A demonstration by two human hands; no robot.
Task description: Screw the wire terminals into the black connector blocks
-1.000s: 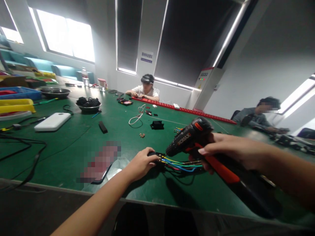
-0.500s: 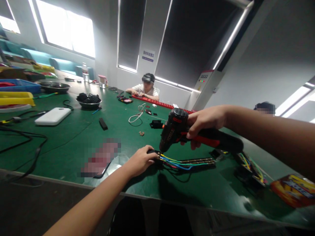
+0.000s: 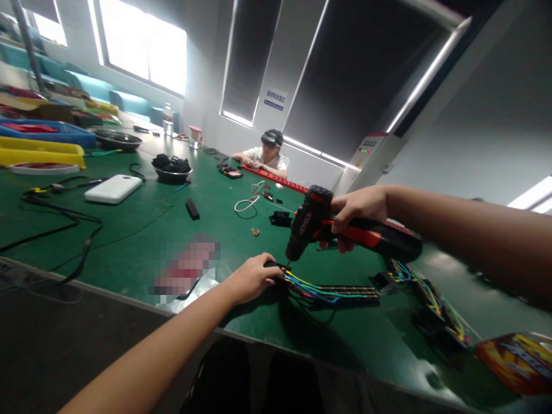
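My right hand [image 3: 351, 215] is wrapped round the grip of a black and red cordless drill [image 3: 308, 221]. The drill points down, its bit at the end of a black strip-shaped assembly [image 3: 349, 294] with yellow, green and blue wires; whether the bit touches a screw is too small to tell. My left hand [image 3: 257, 276] holds the black end of that assembly against the table, fingers over its top. Beyond my left hand lies a small pile of brass-coloured screws [image 3: 255, 232]. A phone [image 3: 187, 267], partly blurred out, lies to the left of my left hand.
A second wired assembly [image 3: 431, 302] and an orange snack packet [image 3: 517, 359] lie to the right. On the left are a white power bank [image 3: 112, 189], a metal bowl of black parts [image 3: 171, 169] and black cables [image 3: 56, 221]. Across the green table [image 3: 142, 236] sits a person [image 3: 271, 155].
The view has shifted, so most of the table appears further right. Both hands keep their places at the assembly, and the drill stands slightly more upright over its end.
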